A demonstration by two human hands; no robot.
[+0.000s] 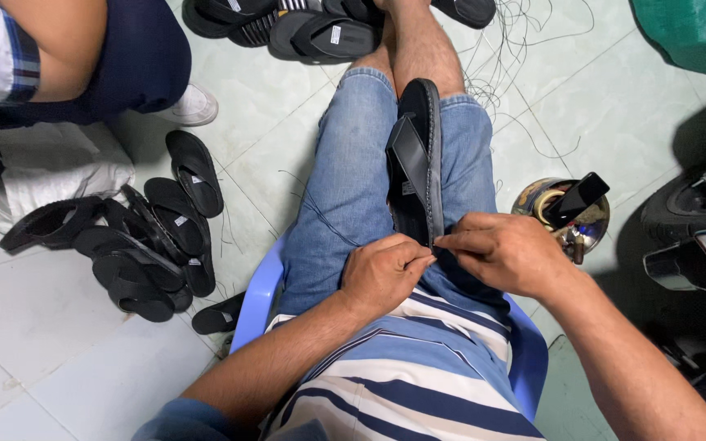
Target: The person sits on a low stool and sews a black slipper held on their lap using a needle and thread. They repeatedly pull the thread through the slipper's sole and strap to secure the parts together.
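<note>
From the head camera, you sit on a blue plastic chair (248, 306) with a black sandal (415, 167) wedged on edge between your thighs, sole to the right and strap to the left, heel end toward you. Your legs clamp it, which leaves both hands free at its near end. Your left hand (382, 273) is curled almost closed, thumb and forefinger pinched at the heel edge of the sandal; whether something thin such as a thread or needle sits in that pinch is too small to tell. Your right hand (507, 253) is likewise nearly closed, fingertips pinched and touching the same spot from the other side, so the two hands meet just at the sandal's near end.

To your left on the tiled floor (67, 343) lies a heap of black sandals (136, 253), near the chair, with a white sack (59, 163) behind it. More sandals (312, 28) lie beyond your feet, among loose dark threads (525, 90). Another person's legs (108, 57) occupy the upper left. To your right, just beside your knee, stands a round metal tin (561, 216) holding a dark tool, and a motorbike wheel (696, 208) crowds that side.
</note>
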